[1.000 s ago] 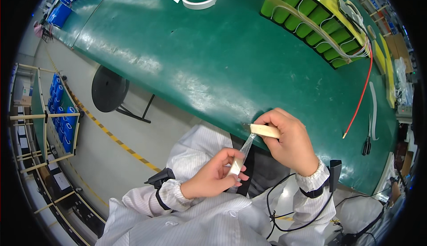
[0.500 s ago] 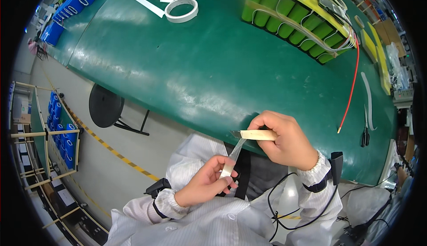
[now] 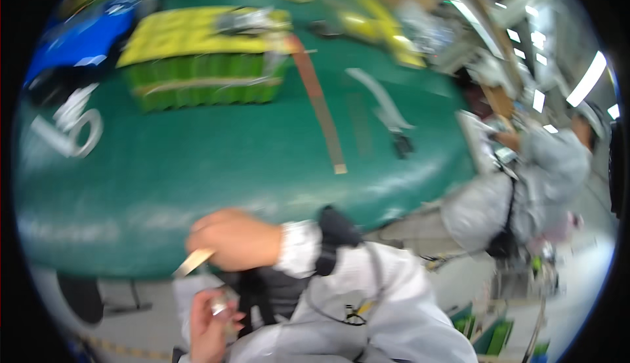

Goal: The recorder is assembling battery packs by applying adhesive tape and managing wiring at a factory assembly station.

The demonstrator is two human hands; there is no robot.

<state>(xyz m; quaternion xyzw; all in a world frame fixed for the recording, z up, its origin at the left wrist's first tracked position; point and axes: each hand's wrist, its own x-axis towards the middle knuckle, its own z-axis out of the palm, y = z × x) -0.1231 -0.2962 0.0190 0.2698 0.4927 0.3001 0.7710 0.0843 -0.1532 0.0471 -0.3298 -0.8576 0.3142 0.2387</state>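
Two-handed hold, with table (image 3: 216, 166) just beyond.
Gripping stick (image 3: 191, 264), jutting left from tightly curled right hand (image 3: 231, 240); holding shiny piece (image 3: 218, 306), blurred, in half-curled left hand (image 3: 207, 331), nearer body.

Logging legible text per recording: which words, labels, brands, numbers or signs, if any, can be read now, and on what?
None can be read.
Pale piece in the right hand: too blurred.
Yellow-topped pack: too blurred.
Blue box: too blurred.
Tape roll: no readable marks.
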